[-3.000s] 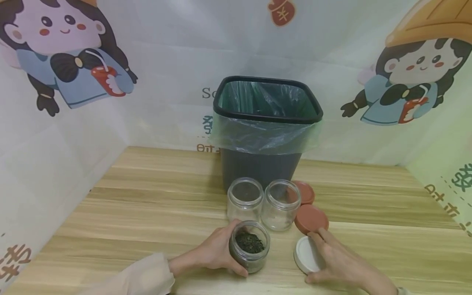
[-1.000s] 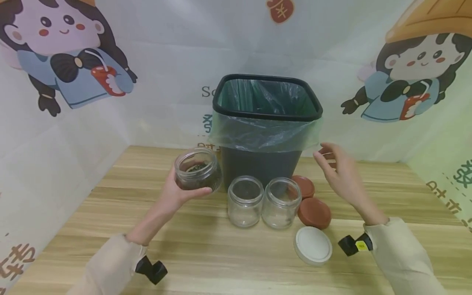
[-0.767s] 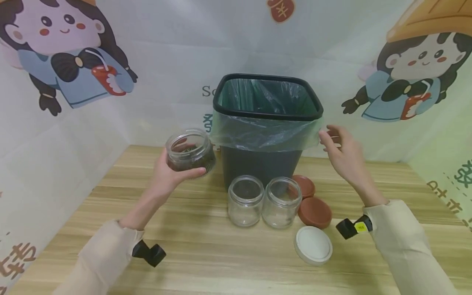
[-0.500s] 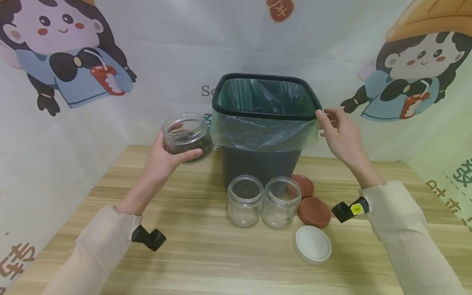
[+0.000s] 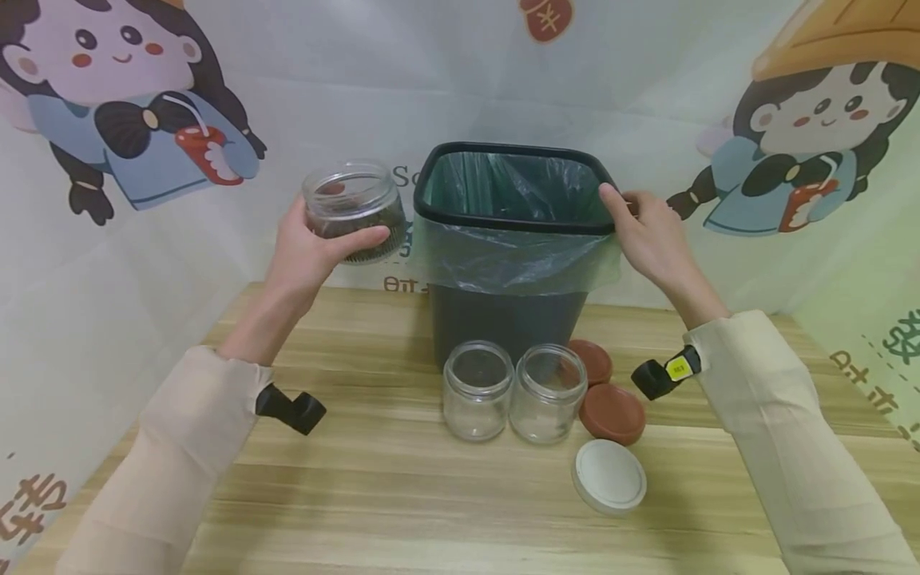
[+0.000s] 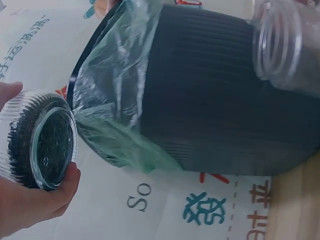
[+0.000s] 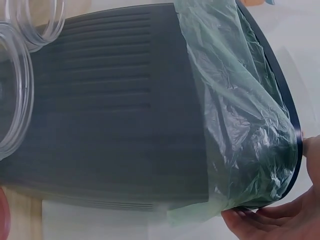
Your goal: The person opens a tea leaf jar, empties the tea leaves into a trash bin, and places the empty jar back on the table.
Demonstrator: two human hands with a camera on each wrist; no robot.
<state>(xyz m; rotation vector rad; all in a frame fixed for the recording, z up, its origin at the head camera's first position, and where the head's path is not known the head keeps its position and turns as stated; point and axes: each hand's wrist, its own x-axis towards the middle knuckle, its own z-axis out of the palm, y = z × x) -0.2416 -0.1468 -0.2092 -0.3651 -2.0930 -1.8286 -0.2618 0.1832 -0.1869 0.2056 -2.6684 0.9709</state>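
My left hand [image 5: 305, 239] grips a clear glass jar [image 5: 355, 196] round its side and holds it up, slightly tilted, left of the trash can's rim. Dark dried leaves, like loose tea, lie in the jar; its ribbed wall and round base [image 6: 52, 147] show in the left wrist view. At the right corner of the black trash can [image 5: 503, 319], my right hand [image 5: 650, 235] holds the rim, thumb on top and fingers around the outside. A translucent green bag [image 7: 240, 125] lines the can and folds down over its outside.
Two uncovered glass jars [image 5: 477, 399] stand side by side before the can. To their right lie two reddish-brown lids [image 5: 613, 414] and a white lid [image 5: 609, 477] on the wooden table [image 5: 374, 495]. A printed cloth wall [image 5: 323, 64] rises behind.
The left hand has raised the leaf-filled jar from the table to rim height, leftward. The right hand has left the white lid, moved up and taken hold of the trash can's rim.
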